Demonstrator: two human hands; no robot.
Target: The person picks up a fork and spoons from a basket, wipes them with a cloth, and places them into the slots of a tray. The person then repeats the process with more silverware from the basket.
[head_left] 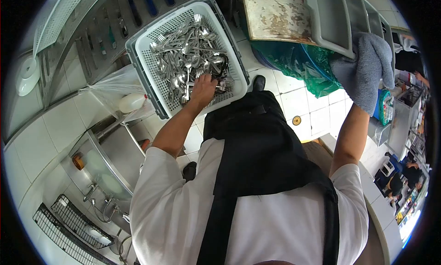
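Observation:
My left hand (204, 90) reaches into a white perforated basket (233, 77), its fingers bent down among the metal cutlery (186, 49). Spoons and forks lie there in a loose heap, and the exact pieces under my fingertips are hard to make out. The white basket sits inside a grey crate (133, 53). A grey towel (365, 65) is draped over and around my right hand (366, 109), hiding its fingers; only the wrist shows below the cloth. Towel and hand are beside a grey compartment tray (328, 23), with the cloth overlapping its near edge.
The compartment tray rests on a worn board (275, 14), above a green plastic bag (298, 65). A slatted metal rack (105, 21) is at upper left, a steel sink (115, 164) below it. Several people work far right. A floor drain (296, 120) shows in the tiles.

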